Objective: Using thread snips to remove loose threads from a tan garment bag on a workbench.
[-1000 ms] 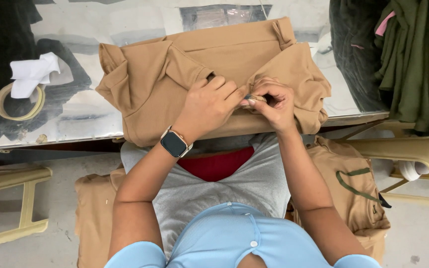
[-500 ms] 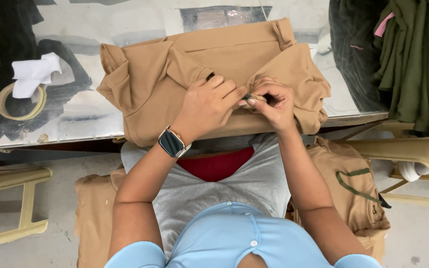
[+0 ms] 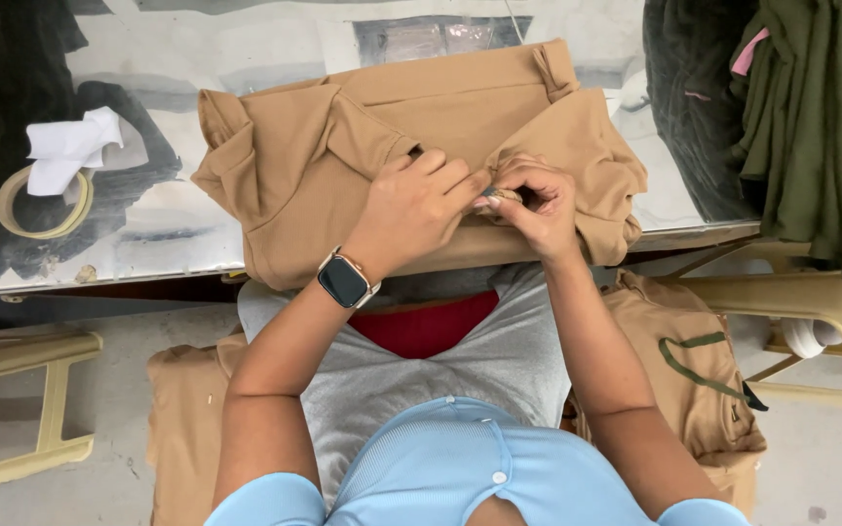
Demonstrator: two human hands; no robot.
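A folded tan garment (image 3: 343,156) lies on the worktable's near edge. My left hand (image 3: 411,209), with a smartwatch (image 3: 343,280) on the wrist, rests on the cloth and pinches a spot at its middle. My right hand (image 3: 528,205) meets it there, fingers closed on the same bit of tan fabric, with a small dark tool tip showing between the fingertips. What the fingers hold beneath them is hidden.
A tape roll (image 3: 26,209) with crumpled white paper (image 3: 70,146) sits at the table's left. Dark and olive garments (image 3: 811,117) pile up at the right. More tan garments (image 3: 694,380) hang by my knees. A beige plastic stool (image 3: 21,409) stands lower left.
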